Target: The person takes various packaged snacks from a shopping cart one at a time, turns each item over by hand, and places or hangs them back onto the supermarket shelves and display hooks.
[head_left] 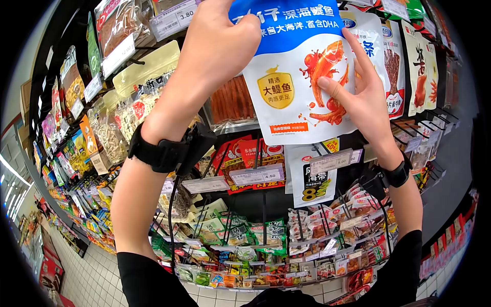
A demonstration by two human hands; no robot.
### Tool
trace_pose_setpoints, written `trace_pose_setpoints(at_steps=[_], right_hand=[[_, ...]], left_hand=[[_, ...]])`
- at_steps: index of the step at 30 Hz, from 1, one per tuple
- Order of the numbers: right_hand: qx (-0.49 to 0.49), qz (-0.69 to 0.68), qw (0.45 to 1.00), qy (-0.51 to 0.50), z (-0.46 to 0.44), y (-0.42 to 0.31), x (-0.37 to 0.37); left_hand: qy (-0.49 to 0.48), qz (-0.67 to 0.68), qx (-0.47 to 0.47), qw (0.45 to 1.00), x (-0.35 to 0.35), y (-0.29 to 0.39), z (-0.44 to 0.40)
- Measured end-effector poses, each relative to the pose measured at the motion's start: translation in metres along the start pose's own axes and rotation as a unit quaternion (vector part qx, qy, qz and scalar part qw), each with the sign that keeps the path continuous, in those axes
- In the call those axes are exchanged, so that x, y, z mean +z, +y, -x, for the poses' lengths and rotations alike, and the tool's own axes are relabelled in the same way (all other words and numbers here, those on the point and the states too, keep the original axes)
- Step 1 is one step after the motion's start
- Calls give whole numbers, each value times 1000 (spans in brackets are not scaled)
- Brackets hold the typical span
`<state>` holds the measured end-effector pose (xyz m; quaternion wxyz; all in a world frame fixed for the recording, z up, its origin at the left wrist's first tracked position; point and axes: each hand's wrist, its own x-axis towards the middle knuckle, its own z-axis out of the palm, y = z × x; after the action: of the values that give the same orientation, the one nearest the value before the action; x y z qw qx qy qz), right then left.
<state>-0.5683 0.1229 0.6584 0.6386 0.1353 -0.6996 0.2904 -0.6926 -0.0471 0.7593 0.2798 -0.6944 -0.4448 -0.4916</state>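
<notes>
A blue and white snack bag point(294, 110) with printed pictures of reddish fish pieces hangs upright in front of the shelf rack; its top runs out of view. My right hand point(360, 100) grips its right side, thumb flat on the front and fingers at the edge and behind. At the bag's upper left, my left hand point(222, 38) is closed against it, with its fingertips hidden. Behind the bag shows a pack of brown meat sticks point(232, 102). Black straps with small devices circle both wrists.
Hanging snack packs line the rack on both sides, with price tags point(255, 175) on protruding metal hooks. Below are a white pack marked 8 point(313, 176) and rows of small packets point(327, 225). Tiled floor point(99, 279) shows at lower left.
</notes>
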Motion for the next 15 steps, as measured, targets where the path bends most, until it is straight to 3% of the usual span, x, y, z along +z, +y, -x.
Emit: trace_pose_setpoints(at_steps=[5,7,15], right_hand=[[26,29,999,-12,-4,-2,2],[27,33,999,-15,-5,-3,1],[33,64,997,1,-3,-11,3]], left_hand=[[6,13,1,1000,4,-1,-2],[16,-2,-78,997,5,7,-3],[1,-20,-36,999,4,17,7]])
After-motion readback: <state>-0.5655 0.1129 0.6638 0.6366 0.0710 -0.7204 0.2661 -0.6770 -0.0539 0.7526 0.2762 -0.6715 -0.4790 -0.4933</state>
